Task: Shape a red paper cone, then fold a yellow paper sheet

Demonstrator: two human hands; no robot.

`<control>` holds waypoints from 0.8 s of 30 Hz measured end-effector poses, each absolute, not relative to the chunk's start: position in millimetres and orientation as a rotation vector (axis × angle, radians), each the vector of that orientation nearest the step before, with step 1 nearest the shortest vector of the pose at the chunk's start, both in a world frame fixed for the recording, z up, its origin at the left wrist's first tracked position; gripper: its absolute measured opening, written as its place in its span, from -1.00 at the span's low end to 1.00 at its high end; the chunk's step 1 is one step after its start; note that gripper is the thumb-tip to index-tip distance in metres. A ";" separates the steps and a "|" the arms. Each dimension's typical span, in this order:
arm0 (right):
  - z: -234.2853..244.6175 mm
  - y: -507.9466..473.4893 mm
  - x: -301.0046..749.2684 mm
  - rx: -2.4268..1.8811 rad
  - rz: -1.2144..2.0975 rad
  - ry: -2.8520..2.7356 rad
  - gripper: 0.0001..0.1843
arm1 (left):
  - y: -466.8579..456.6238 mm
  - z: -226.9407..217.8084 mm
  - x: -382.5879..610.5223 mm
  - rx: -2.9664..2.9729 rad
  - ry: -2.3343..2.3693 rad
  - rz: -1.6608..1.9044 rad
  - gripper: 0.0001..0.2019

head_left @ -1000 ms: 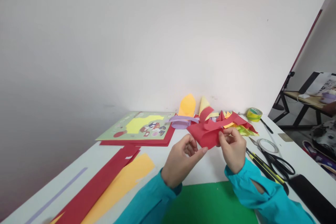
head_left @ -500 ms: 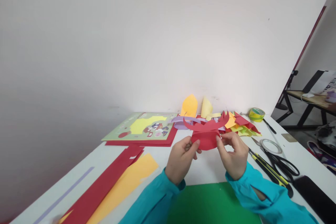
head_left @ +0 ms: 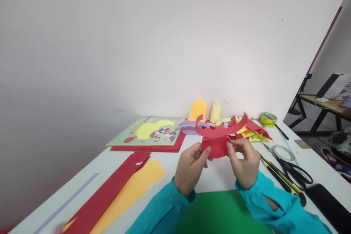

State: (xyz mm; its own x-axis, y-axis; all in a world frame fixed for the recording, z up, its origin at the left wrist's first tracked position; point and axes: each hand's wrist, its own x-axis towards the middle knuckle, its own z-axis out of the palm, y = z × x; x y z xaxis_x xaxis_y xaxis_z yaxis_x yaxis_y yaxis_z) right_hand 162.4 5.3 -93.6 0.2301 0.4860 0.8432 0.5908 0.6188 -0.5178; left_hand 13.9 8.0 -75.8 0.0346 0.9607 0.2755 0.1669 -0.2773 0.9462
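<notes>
A red paper cutout (head_left: 217, 147) with a rounded lower edge and long curling strips at its top is held up above the white table. My left hand (head_left: 192, 166) pinches its left side between thumb and fingers. On the opposite side, my right hand (head_left: 244, 161) grips the right edge the same way. The curled strips spread left and right over the body of the piece. Beneath both hands lies a green sheet (head_left: 222, 214), partly covered by my left sleeve.
Scissors (head_left: 290, 170), a yellow-black cutter (head_left: 282, 177), clear tape (head_left: 283, 152) and a black object (head_left: 327, 204) lie right. Paper scraps (head_left: 256, 131) and yellow-green tape (head_left: 268, 119) sit behind. At left are a printed pad (head_left: 117, 139), red strips (head_left: 109, 193) and orange paper (head_left: 134, 192).
The red cutout has shifted slightly to the right, and its curled strips have swung, the right one rising higher. Both hands keep their pinch on it.
</notes>
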 end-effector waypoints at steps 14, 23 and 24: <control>-106.4 15.3 158.6 -1.098 0.770 -1.302 -0.69 | 9.2 -83.2 15.6 1.575 1.163 1.375 -0.67; -91.8 30.4 151.7 -1.064 0.622 -1.170 -0.82 | 31.0 -173.5 29.6 1.546 1.086 1.330 -0.65; -87.0 30.3 149.4 -1.065 0.579 -1.169 -0.80 | 34.0 -180.7 28.0 1.514 1.106 1.287 -0.65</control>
